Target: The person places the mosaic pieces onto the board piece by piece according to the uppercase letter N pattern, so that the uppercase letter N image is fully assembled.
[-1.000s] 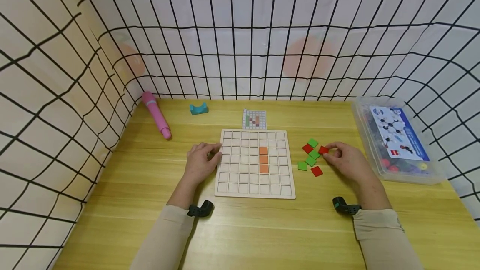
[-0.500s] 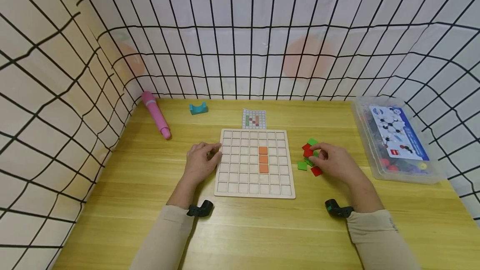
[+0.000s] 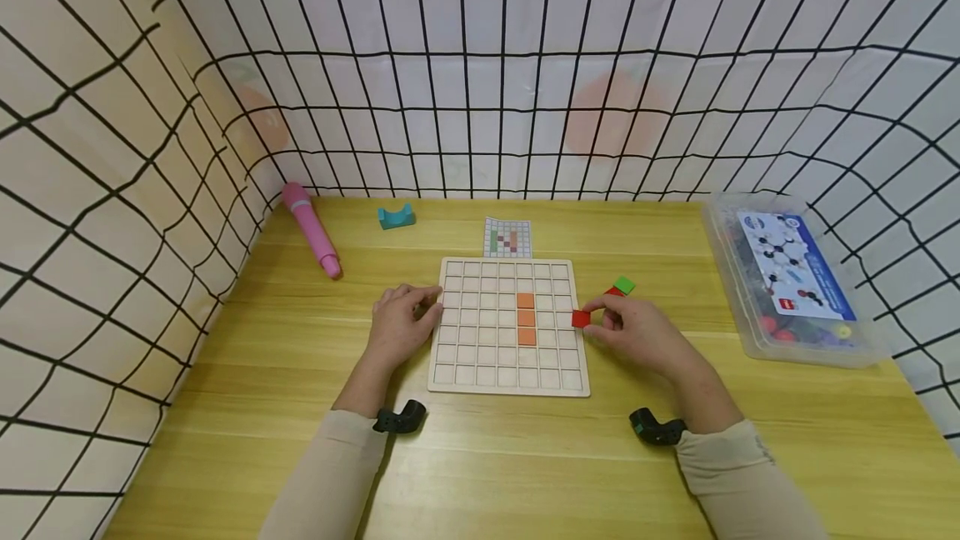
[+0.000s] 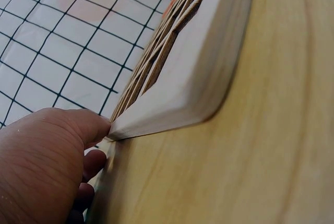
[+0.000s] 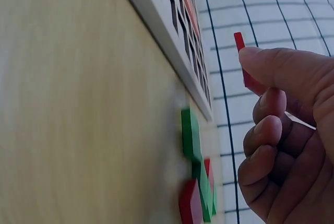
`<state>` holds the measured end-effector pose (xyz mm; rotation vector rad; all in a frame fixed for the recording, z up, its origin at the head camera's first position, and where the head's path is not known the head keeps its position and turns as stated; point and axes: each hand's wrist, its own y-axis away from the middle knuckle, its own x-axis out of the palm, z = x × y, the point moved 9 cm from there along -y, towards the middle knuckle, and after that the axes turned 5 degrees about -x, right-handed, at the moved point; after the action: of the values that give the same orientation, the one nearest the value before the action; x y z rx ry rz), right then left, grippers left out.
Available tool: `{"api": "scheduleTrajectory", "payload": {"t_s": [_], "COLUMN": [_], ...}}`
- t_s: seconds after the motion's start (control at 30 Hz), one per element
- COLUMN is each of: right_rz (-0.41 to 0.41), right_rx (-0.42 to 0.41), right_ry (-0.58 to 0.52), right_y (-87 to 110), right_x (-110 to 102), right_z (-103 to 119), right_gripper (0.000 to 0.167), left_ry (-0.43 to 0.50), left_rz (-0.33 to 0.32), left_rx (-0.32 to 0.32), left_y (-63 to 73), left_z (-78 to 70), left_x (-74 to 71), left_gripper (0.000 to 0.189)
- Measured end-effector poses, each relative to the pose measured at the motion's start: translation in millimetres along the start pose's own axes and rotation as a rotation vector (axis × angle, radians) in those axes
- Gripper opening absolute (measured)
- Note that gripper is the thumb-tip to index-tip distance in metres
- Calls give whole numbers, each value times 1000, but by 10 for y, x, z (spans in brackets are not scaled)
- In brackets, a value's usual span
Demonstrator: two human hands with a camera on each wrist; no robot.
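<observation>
A wooden grid board (image 3: pixel 488 337) lies on the table, with a column of 3 orange square tiles (image 3: pixel 527 318) set in its cells. At the board's left edge my left hand (image 3: pixel 399 325) rests with thumb and forefinger touching the side; the thumb (image 4: pixel 86 126) meets the edge in the left wrist view. My right hand (image 3: pixel 637 333) pinches a red square tile (image 3: pixel 581 319) by its edge, raised over the board's right border. Green tiles (image 5: pixel 190 135) and red tiles (image 5: pixel 191 203) lie on the table below this hand, mostly hidden by it in the head view.
A small printed grid card (image 3: pixel 507 238) lies behind the board. At the back left are a pink pen-shaped object (image 3: pixel 312 230) and a teal curved block (image 3: pixel 396 217). A clear plastic box (image 3: pixel 795 282) stands at the right. Black wire mesh (image 3: pixel 502 107) bounds the table.
My right hand has carried the red tile leftward from the loose tiles to the board's right border. The left hand and the board have stayed put.
</observation>
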<state>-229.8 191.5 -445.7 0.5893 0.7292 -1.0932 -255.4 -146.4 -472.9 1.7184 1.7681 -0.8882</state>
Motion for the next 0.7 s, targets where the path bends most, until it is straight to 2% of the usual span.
{"api": "scheduleTrajectory", "payload": {"t_s": [0.17, 0.4, 0.7], "right_rz": [46, 83, 139], "right_rx": [-10, -101, -114], "right_ry": [-21, -34, 0], "right_y": [-11, -25, -21], "right_x": [134, 293, 462], "right_z": [115, 272, 408], "right_gripper": [23, 21, 20], "left_ry": [5, 2, -1], "left_rz": [6, 9, 4], "left_rx": [-10, -17, -12], "left_y": [0, -7, -7], "left_z": [8, 15, 14], "left_x": [0, 15, 10], "left_gripper": [33, 33, 33]}}
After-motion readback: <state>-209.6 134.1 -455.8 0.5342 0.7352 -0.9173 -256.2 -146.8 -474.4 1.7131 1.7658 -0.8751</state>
